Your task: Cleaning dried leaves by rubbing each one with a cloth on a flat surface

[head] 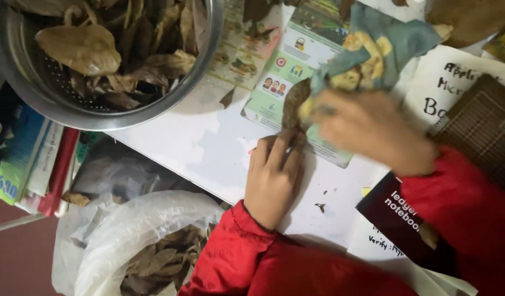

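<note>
My left hand (273, 176) lies flat on the white table (208, 145), its fingertips pinning the lower end of a brown dried leaf (294, 103). My right hand (373, 134), blurred by motion, grips a blue-and-yellow cloth (373, 46) that presses against the upper side of that leaf. Both arms wear red sleeves (252, 257).
A steel colander (104, 112) full of dried leaves stands at the top left. A clear plastic bag (132, 235) holding more dried leaves sits below the table edge. Printed leaflets (296, 60), handwritten papers (455, 77), a dark notebook (389, 211) and a brown gridded board (482, 131) cover the table's right side.
</note>
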